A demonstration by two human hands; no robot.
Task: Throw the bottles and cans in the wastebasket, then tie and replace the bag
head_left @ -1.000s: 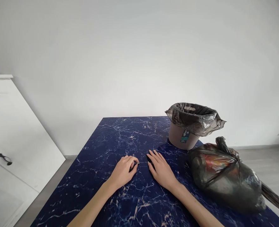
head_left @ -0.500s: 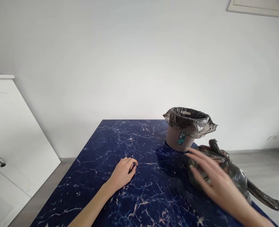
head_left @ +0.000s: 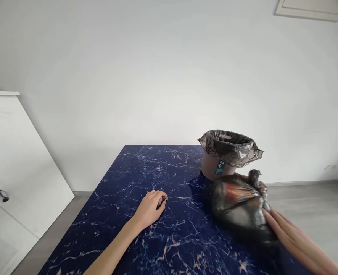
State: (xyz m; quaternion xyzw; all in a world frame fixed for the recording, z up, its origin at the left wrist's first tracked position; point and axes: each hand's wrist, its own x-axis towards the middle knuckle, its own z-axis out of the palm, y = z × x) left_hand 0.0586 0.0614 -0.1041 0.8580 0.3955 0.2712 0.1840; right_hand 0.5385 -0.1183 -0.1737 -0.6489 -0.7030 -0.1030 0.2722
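Both grips are unclear: the right hand (head_left: 286,231) touches the lower-right bag (head_left: 239,206), perhaps bracing its bulk, while the left hand (head_left: 150,210) lies curled on the lower-centre desk (head_left: 183,233).

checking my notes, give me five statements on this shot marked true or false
1. The left hand rests on the tabletop. True.
2. The right hand touches the dark plastic bag. True.
3. The dark plastic bag is inside the bin. False: it is outside, on the near side.
4. The bin has a liner folded over its top. True.
5. The tabletop is plain white. False: it is blue with pale veins.
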